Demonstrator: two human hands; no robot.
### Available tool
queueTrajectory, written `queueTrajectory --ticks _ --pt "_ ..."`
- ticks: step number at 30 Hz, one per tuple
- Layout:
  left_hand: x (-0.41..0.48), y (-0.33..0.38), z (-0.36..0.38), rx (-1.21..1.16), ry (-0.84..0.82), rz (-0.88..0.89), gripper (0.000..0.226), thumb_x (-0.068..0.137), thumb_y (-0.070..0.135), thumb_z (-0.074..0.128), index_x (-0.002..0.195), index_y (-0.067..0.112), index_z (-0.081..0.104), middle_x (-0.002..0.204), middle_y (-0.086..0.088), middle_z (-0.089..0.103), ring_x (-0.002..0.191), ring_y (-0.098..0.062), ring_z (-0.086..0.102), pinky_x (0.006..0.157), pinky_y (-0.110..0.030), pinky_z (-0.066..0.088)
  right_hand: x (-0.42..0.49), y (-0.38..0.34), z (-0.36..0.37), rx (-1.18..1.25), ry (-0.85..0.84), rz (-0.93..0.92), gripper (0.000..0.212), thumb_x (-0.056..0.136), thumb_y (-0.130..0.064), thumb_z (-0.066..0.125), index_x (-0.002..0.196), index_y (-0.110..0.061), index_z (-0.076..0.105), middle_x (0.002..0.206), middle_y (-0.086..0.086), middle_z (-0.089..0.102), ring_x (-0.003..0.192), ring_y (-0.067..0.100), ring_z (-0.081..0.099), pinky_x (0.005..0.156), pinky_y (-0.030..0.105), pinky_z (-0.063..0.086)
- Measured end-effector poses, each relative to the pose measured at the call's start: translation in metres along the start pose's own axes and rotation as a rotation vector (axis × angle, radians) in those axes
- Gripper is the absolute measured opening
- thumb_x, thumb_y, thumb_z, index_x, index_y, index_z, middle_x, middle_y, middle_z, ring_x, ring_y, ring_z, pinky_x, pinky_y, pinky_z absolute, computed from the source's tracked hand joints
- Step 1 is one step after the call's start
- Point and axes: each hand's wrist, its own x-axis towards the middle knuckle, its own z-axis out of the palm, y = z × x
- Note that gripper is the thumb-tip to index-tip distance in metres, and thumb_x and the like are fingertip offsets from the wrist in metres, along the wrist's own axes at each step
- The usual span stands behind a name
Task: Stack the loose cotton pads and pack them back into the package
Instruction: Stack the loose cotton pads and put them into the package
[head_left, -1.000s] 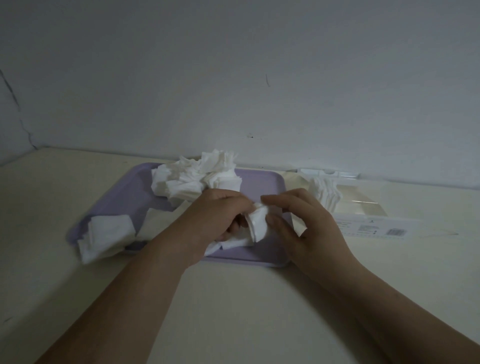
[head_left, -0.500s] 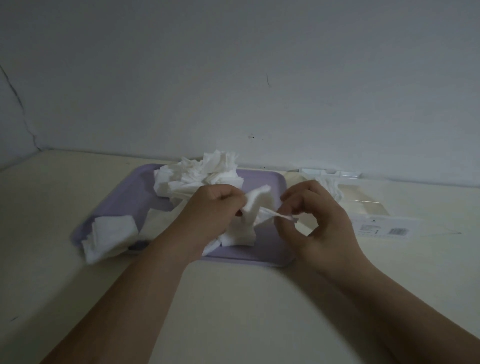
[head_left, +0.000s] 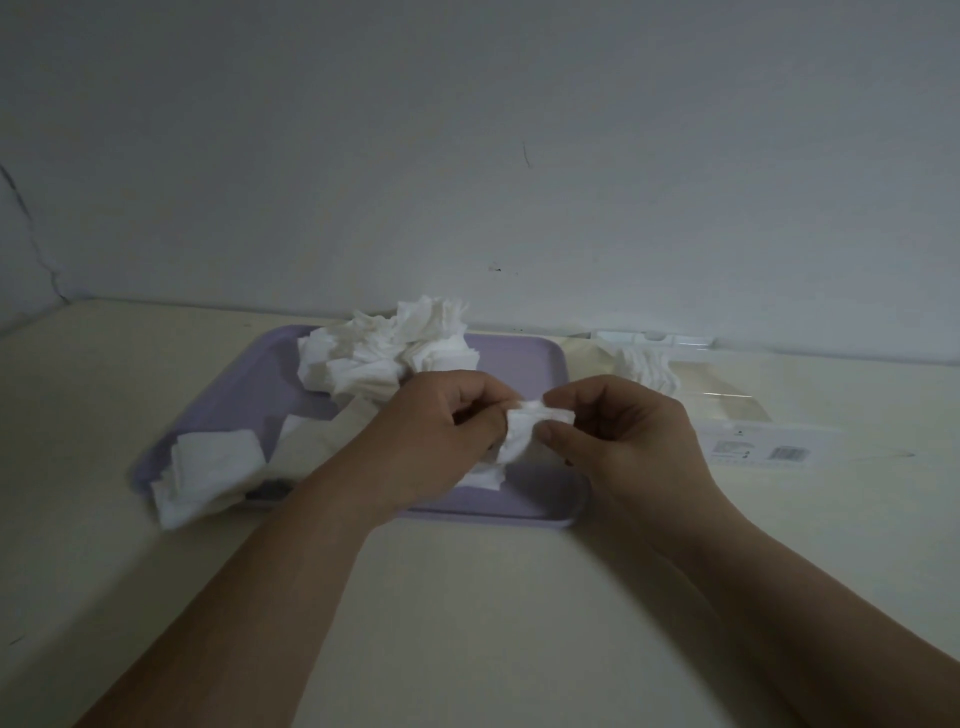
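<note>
Left hand (head_left: 447, 426) and right hand (head_left: 623, 441) are shown pinching one crumpled cotton pad (head_left: 530, 423) over the lilac tray (head_left: 244, 384). Loose pads (head_left: 384, 358) are heaped at the tray's 12 o'clock; the package (head_left: 753, 441) is laid at 3 o'clock on the counter (head_left: 467, 597).

The cotton pads (head_left: 395, 358) are plain white. The tray (head_left: 524, 364) is pale lilac and the surface (head_left: 467, 597) is cream. The package (head_left: 737, 410) is clear, with a white label (head_left: 763, 447) (dark barcode print on it). The wall (head_left: 467, 156) is greyish white.
</note>
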Motion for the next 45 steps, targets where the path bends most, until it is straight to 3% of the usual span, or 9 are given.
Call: queueTrajectory --ticks 8,11,15,20,25,31,34,40,45 --pt "0.0006 -0.0014 -0.0009 0.013 -0.018 0.053 0.022 0.1 0.006 0.061 0.104 0.019 0.079 0.089 -0.004 0.079 0.077 -0.006 0.067 0.076 -0.024 0.054 0.0003 0.0038 -0.0019 0.016 -0.006 -0.009 0.029 0.082 -0.003 0.082 0.103 -0.024 0.079 0.079 0.003 0.078 0.067 0.009 0.066 0.071 0.024 0.055" --pt "0.0015 -0.0037 -0.0002 -0.002 -0.026 0.064 0.023 0.1 0.009 0.063 0.102 0.024 0.079 0.091 -0.001 0.08 0.083 -0.01 0.071 0.082 -0.03 0.056 -0.0011 0.0038 -0.0019 -0.001 -0.038 -0.006 0.029 0.084 -0.005 0.081 0.104 -0.027 0.08 0.081 -0.005 0.079 0.069 0.006 0.069 0.07 0.018 0.053" --pt "0.0013 -0.0038 -0.0023 -0.107 -0.098 0.052 0.015 0.094 0.022 0.069 0.104 0.027 0.079 0.103 -0.006 0.08 0.1 -0.025 0.074 0.091 -0.038 0.058 0.0008 0.0034 -0.0008 -0.132 0.004 -0.107 0.025 0.083 -0.006 0.081 0.097 -0.027 0.081 0.096 0.001 0.073 0.082 0.015 0.07 0.07 0.025 0.058" --pt "0.0009 -0.0034 -0.0011 -0.213 -0.077 0.031 0.026 0.096 -0.003 0.065 0.104 0.018 0.078 0.098 -0.005 0.081 0.089 -0.012 0.072 0.076 -0.027 0.06 0.0022 0.0026 -0.0009 -0.164 0.046 -0.161 0.017 0.083 -0.009 0.081 0.092 -0.023 0.08 0.099 -0.005 0.072 0.091 0.009 0.069 0.07 0.016 0.052" --pt "0.0022 -0.0017 0.0014 -0.274 -0.028 -0.015 0.02 0.099 0.002 0.062 0.104 0.013 0.078 0.091 -0.007 0.079 0.08 -0.014 0.071 0.071 -0.029 0.062 0.0001 0.0042 0.0006 -0.156 0.105 -0.193 0.014 0.083 -0.013 0.083 0.09 -0.025 0.082 0.092 -0.01 0.076 0.079 0.011 0.071 0.069 0.019 0.053" --pt "0.0044 -0.0013 -0.0001 -0.396 -0.025 -0.082 0.021 0.102 0.007 0.058 0.107 0.007 0.078 0.098 -0.019 0.077 0.086 -0.022 0.069 0.071 -0.032 0.062 0.0009 0.0026 -0.0026 -0.135 0.096 -0.242 0.018 0.084 -0.005 0.081 0.084 -0.023 0.078 0.099 -0.007 0.075 0.091 0.013 0.072 0.075 0.027 0.057" --pt "0.0071 -0.0007 -0.0024 -0.53 0.035 -0.147 0.022 0.1 0.007 0.061 0.093 0.011 0.082 0.096 -0.021 0.076 0.087 -0.028 0.071 0.069 -0.035 0.062 0.0018 0.0027 -0.0045 -0.172 0.074 -0.307 0.019 0.082 0.0 0.081 0.081 -0.018 0.074 0.106 -0.003 0.071 0.098 0.018 0.07 0.081 0.032 0.057" --pt "0.0072 -0.0052 -0.0002 -0.465 0.117 -0.13 0.021 0.102 0.007 0.058 0.097 0.008 0.078 0.101 -0.022 0.077 0.093 -0.034 0.074 0.087 -0.05 0.062 -0.0014 -0.0006 -0.0071 -0.224 -0.002 -0.278 0.027 0.082 -0.001 0.08 0.077 -0.027 0.071 0.079 -0.008 0.073 0.072 0.013 0.064 0.07 0.021 0.051" --pt "0.0026 -0.001 0.0011 -0.368 0.024 -0.073 0.02 0.102 0.004 0.057 0.105 0.003 0.077 0.104 -0.029 0.075 0.092 -0.034 0.072 0.088 -0.046 0.06 -0.004 -0.0043 -0.0021 -0.21 -0.021 -0.253 0.022 0.081 -0.003 0.082 0.081 -0.024 0.078 0.074 -0.013 0.072 0.062 0.002 0.061 0.063 0.01 0.045"
